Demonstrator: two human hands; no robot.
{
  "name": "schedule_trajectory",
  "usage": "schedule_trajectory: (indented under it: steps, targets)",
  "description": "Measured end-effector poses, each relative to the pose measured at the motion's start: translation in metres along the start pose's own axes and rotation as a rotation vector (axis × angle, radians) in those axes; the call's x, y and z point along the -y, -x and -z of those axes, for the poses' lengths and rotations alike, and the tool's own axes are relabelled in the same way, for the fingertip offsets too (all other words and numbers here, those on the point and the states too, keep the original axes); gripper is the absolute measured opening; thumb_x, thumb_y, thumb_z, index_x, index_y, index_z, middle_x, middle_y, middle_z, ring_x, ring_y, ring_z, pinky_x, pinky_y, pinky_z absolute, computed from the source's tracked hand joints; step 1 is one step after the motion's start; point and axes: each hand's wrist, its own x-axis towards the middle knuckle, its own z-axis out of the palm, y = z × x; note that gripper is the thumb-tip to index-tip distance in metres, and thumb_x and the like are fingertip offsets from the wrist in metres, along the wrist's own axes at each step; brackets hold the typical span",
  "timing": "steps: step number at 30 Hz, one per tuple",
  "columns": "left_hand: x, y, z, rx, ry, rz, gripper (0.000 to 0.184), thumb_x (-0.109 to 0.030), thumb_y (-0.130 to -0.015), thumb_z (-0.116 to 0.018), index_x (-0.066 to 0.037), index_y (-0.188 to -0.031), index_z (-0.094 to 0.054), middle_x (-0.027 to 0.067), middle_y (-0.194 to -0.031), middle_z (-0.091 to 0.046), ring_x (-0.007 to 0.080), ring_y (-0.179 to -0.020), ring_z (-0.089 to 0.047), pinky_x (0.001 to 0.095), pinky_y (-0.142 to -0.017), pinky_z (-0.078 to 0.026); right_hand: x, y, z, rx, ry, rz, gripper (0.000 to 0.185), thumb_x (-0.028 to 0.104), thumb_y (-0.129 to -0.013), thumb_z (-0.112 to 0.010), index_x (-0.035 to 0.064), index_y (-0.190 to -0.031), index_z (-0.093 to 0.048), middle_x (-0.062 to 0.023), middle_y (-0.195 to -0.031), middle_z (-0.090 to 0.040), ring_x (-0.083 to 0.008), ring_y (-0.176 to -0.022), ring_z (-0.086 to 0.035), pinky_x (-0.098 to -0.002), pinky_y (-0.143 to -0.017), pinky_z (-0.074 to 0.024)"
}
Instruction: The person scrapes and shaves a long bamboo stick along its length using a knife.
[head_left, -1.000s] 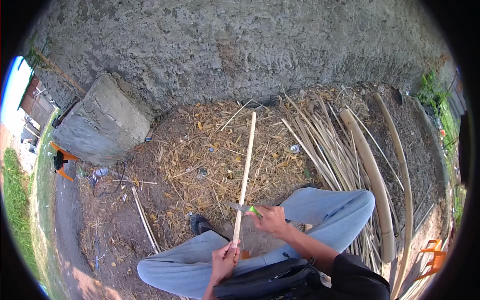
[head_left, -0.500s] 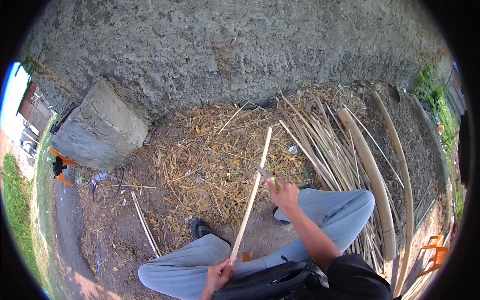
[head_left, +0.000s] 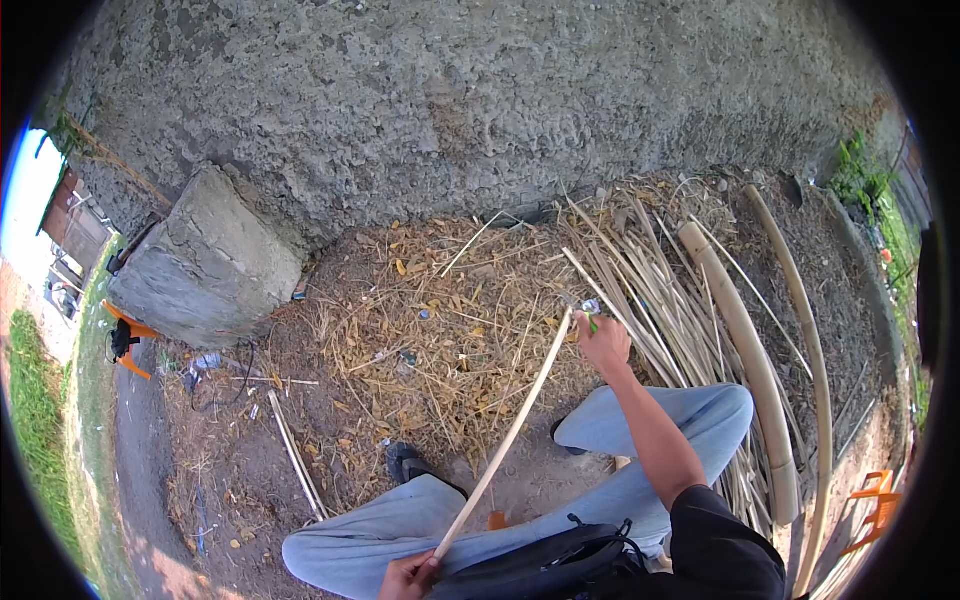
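A long pale bamboo strip [head_left: 508, 440] slants from my lap up toward the wall. My left hand [head_left: 409, 576] grips its lower end, low in the view. My right hand [head_left: 605, 343] is closed around the green handle of a knife [head_left: 592, 324], close to the strip's upper end. The blade points up and left around the strip's tip; whether it touches the strip is too small to tell. Both my legs [head_left: 400, 530], in light blue jeans, are bent on either side of the strip.
Thin bamboo strips [head_left: 650, 290] lie piled at the right, beside a thick bamboo piece [head_left: 745, 350] and a long curved pole [head_left: 806, 340]. A concrete block [head_left: 215, 260] stands left against the rough wall [head_left: 480, 100]. Two short strips [head_left: 294, 455] lie on the left ground.
My right hand has moved up and right with the knife, along the strip to its far end. My left hand has shifted down and left, and the strip leans further right.
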Motion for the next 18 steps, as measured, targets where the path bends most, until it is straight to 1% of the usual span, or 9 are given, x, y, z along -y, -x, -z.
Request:
schedule_trajectory:
  steps: [1, 2, 5, 6, 9, 11, 12, 14, 18]
  targets:
    - [0.004, 0.001, -0.001, -0.020, 0.059, 0.034, 0.040, -0.042, -0.102, -0.058, -0.006, -0.089, -0.071, -0.0055, -0.064, -0.051, 0.0057, -0.056, -0.044, 0.0260, -0.049, -0.036, -0.003, -0.004, -0.001, -0.089, -0.033, -0.077, 0.053, 0.053, -0.097, -0.058, 0.0049, -0.081, -0.075, -0.0174, -0.054, -0.057, -0.0427, -0.058, -0.057, -0.0493, -0.065, -0.0497]
    - [0.006, 0.001, -0.001, -0.041, 0.116, 0.068, 0.039, -0.041, -0.102, -0.057, -0.007, -0.088, -0.071, -0.0058, -0.063, -0.050, 0.0053, -0.055, -0.043, 0.0255, -0.048, -0.034, -0.008, -0.010, 0.000, -0.049, -0.121, -0.217, 0.053, 0.051, -0.098, -0.057, 0.0027, -0.087, -0.076, -0.0158, -0.052, -0.054, -0.0344, -0.053, -0.055, -0.0452, -0.060, -0.0457]
    - [-0.017, -0.003, -0.001, -0.027, 0.099, 0.037, 0.036, -0.041, -0.102, -0.057, -0.010, -0.088, -0.070, -0.0058, -0.061, -0.050, 0.0048, -0.054, -0.042, 0.0246, -0.048, -0.033, -0.002, 0.000, 0.020, -0.084, -0.390, -0.248, 0.053, 0.047, -0.100, -0.053, -0.0008, -0.095, -0.075, -0.0198, -0.065, -0.064, -0.0321, -0.063, -0.063, -0.0461, -0.067, -0.0478]
    - [-0.020, -0.008, -0.003, -0.029, 0.101, 0.042, 0.036, -0.041, -0.102, -0.057, -0.010, -0.088, -0.070, -0.0058, -0.061, -0.050, 0.0048, -0.054, -0.042, 0.0246, -0.048, -0.033, 0.003, 0.010, 0.022, -0.037, -0.442, -0.233, 0.051, 0.045, -0.101, -0.055, -0.0025, -0.097, -0.075, -0.0154, -0.061, -0.060, -0.0248, -0.059, -0.058, -0.0424, -0.064, -0.0462]
    - [-0.017, -0.035, -0.012, -0.080, -0.018, 0.010, 0.037, -0.040, -0.102, -0.057, -0.008, -0.086, -0.067, -0.0053, -0.060, -0.049, 0.0068, -0.052, -0.041, 0.0268, -0.047, -0.034, 0.034, 0.067, 0.022, 0.045, -0.581, -0.052, 0.046, 0.041, -0.101, -0.057, -0.0009, -0.097, -0.075, -0.0101, -0.055, -0.055, -0.0198, -0.050, -0.051, -0.0380, -0.053, -0.0425]
    - [-0.012, -0.055, -0.017, 0.003, 0.097, -0.031, 0.029, -0.022, -0.107, -0.051, -0.001, -0.108, -0.070, -0.0042, -0.071, -0.054, 0.0021, -0.057, -0.044, 0.0202, -0.051, -0.036, 0.059, 0.112, 0.029, 0.230, -0.551, 0.110, 0.041, 0.040, -0.100, -0.059, 0.0018, -0.096, -0.076, -0.0083, -0.053, -0.055, -0.0201, -0.043, -0.050, -0.0378, -0.047, -0.0408]
    - [-0.019, -0.061, -0.021, 0.001, 0.098, -0.030, 0.029, -0.022, -0.107, -0.051, -0.001, -0.108, -0.070, -0.0042, -0.071, -0.054, 0.0021, -0.057, -0.044, 0.0202, -0.051, -0.036, 0.068, 0.134, 0.031, 0.332, -0.489, 0.203, 0.039, 0.039, -0.099, -0.060, 0.0034, -0.096, -0.076, -0.0080, -0.052, -0.057, -0.0215, -0.041, -0.051, -0.0386, -0.044, -0.0408]
    - [-0.040, -0.075, -0.032, 0.014, 0.254, -0.018, 0.032, -0.024, -0.108, -0.046, -0.001, -0.100, -0.067, -0.0033, -0.069, -0.052, 0.0030, -0.054, -0.042, 0.0204, -0.049, -0.033, 0.081, 0.173, 0.027, 0.301, -0.492, 0.499, 0.034, 0.038, -0.096, -0.064, 0.0055, -0.091, -0.075, -0.0097, -0.057, -0.063, -0.0260, -0.043, -0.059, -0.0397, -0.042, -0.0440]
    - [-0.053, -0.093, -0.042, 0.008, 0.369, -0.021, 0.030, -0.024, -0.109, -0.046, -0.001, -0.102, -0.064, -0.0026, -0.069, -0.051, 0.0031, -0.053, -0.041, 0.0202, -0.047, -0.032, 0.099, 0.208, 0.038, 0.287, -0.404, 0.706, 0.032, 0.038, -0.092, -0.069, 0.0074, -0.086, -0.073, -0.0095, -0.062, -0.066, -0.0287, -0.047, -0.063, -0.0395, -0.040, -0.0464]
